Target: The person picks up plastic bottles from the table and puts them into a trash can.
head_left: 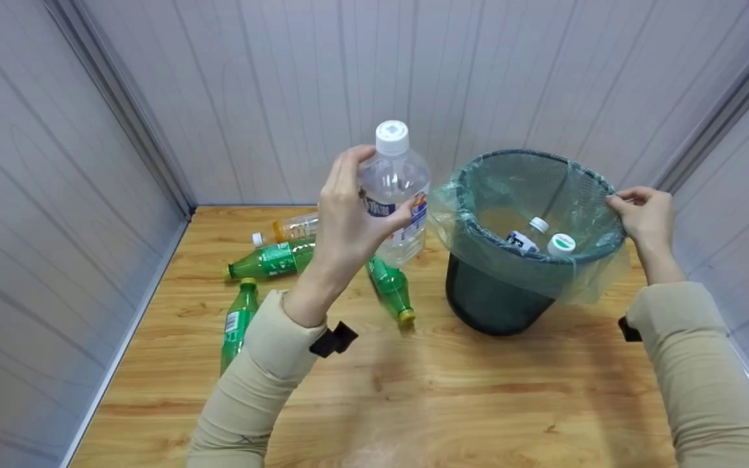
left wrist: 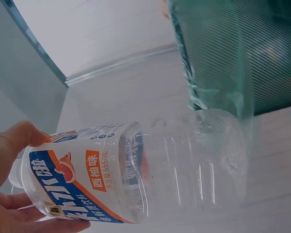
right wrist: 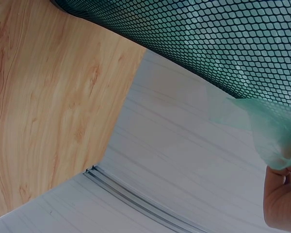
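My left hand (head_left: 342, 214) grips a clear plastic bottle (head_left: 400, 170) with a white cap, holding it above the table to the left of the bin. In the left wrist view the bottle's label (left wrist: 94, 177) shows blue, white and orange, and its base comes near the green bag. A dark mesh waste bin (head_left: 498, 302) stands tilted, lined with a thin green plastic bag (head_left: 445, 211) folded over its rim. My right hand (head_left: 649, 220) pinches the bag at the right of the rim. Inside lie a white-capped bottle (head_left: 525, 240) and another white cap with a green mark (head_left: 562, 245).
Left of the bin lie green bottles with yellow caps: one across (head_left: 277, 260), one lengthwise (head_left: 238, 322) and one behind the held bottle (head_left: 391, 289). A clear bottle (head_left: 296, 227) with an orange band lies behind them. Pale panel walls (head_left: 296, 97) surround the wooden tabletop (head_left: 465, 403).
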A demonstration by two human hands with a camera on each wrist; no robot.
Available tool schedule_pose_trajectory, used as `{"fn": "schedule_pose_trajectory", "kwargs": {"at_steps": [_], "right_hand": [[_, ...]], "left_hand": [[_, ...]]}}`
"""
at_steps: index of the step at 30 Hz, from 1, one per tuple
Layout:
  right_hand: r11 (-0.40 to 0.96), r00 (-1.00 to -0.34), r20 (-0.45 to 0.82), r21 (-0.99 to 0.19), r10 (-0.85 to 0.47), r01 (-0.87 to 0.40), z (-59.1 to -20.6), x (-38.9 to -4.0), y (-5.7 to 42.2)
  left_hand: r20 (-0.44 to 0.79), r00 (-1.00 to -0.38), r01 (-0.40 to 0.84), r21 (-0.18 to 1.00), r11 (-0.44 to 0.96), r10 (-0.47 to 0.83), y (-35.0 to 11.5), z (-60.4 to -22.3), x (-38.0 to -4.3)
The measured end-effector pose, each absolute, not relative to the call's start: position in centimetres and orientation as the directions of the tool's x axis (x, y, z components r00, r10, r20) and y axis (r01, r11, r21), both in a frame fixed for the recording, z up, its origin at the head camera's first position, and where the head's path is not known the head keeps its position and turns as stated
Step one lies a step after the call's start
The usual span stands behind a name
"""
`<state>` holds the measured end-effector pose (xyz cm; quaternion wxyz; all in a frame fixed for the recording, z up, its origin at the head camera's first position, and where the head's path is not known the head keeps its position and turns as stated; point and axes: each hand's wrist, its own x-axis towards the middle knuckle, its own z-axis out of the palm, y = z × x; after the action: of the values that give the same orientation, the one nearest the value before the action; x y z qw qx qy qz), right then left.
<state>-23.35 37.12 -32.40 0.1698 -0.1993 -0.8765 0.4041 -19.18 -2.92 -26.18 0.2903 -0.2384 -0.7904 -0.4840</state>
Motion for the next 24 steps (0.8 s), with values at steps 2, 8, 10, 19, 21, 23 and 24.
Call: {"fn": "schedule_pose_trajectory", "kwargs": {"at_steps": [2,8,10,19,21,23,24], "right_hand": [[0.595,-0.862,0.137,-0.775,0.489,0.214,-32.4,-23.3,37.2],[0.598,-0.864,0.122,-0.768,0.489,0.230,-32.5,-23.2,37.1],[0.605,-0.864,0.120,-0.761,0.488,0.236,-32.5,-23.2,37.1],[0.614,-0.865,0.115,-0.749,0.489,0.247,-32.4,-23.1,37.1],[0.612,-0.866,0.115,-0.752,0.487,0.244,-32.3,-23.1,37.1],[0.609,-0.864,0.121,-0.756,0.488,0.238,-32.4,-23.1,37.1],[0.607,-0.862,0.125,-0.759,0.491,0.235,-32.4,-23.1,37.0]], "left_hand": [[0.709,-0.699,0.683,0.620,0.386,0.097,-2.3,-25.7,-19.0],[0.746,-0.658,0.735,0.604,0.308,0.106,-0.6,-24.1,-18.6],[0.758,-0.643,0.751,0.596,0.286,0.110,0.0,-23.7,-18.4],[0.815,-0.566,0.812,0.526,0.251,0.122,2.7,-23.0,-18.9],[0.815,-0.565,0.815,0.526,0.245,0.129,3.3,-23.1,-19.2],[0.808,-0.572,0.811,0.533,0.240,0.141,3.9,-23.3,-19.6],[0.806,-0.574,0.811,0.534,0.239,0.146,4.2,-23.4,-19.8]]}}
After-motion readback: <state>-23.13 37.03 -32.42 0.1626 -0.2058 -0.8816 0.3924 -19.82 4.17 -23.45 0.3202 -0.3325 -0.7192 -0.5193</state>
